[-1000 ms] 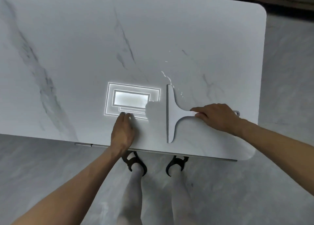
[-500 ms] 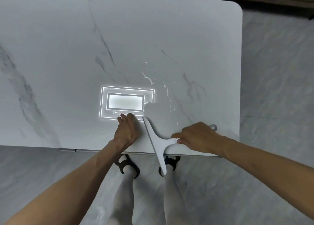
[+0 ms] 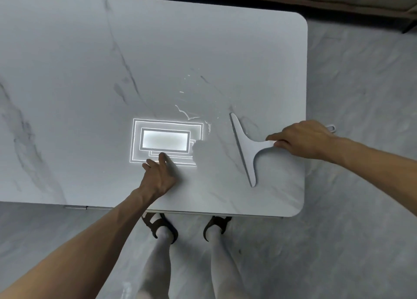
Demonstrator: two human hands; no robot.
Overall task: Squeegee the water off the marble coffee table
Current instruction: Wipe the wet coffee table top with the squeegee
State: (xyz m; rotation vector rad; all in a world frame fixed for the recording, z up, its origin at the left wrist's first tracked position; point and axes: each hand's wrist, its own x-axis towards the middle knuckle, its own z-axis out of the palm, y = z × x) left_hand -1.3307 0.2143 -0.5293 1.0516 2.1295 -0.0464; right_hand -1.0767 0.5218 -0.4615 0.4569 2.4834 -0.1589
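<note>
A marble coffee table (image 3: 94, 57) fills my view from above, its veined top ending in a rounded right edge over the grey floor (image 3: 361, 95), with a bright ceiling-light reflection (image 3: 165, 140) glaring near the front. Scattered water (image 3: 187, 113), thin streaks and beads, glints on the stone just behind and to the right of that glare. I hold a white squeegee (image 3: 244, 149) on the table's right front part, its long blade running front to back and slightly tilted, just right of the wet patch. My right hand (image 3: 302, 140) wraps the handle, fingers curled tight around it, thumb hidden. My left hand (image 3: 159, 174) rests flat on the top near the front edge, fingers pressed together and pointing away. I judge a stroke is being set up: next I should seat the blade left of the streaks and draw them off the right edge.
</note>
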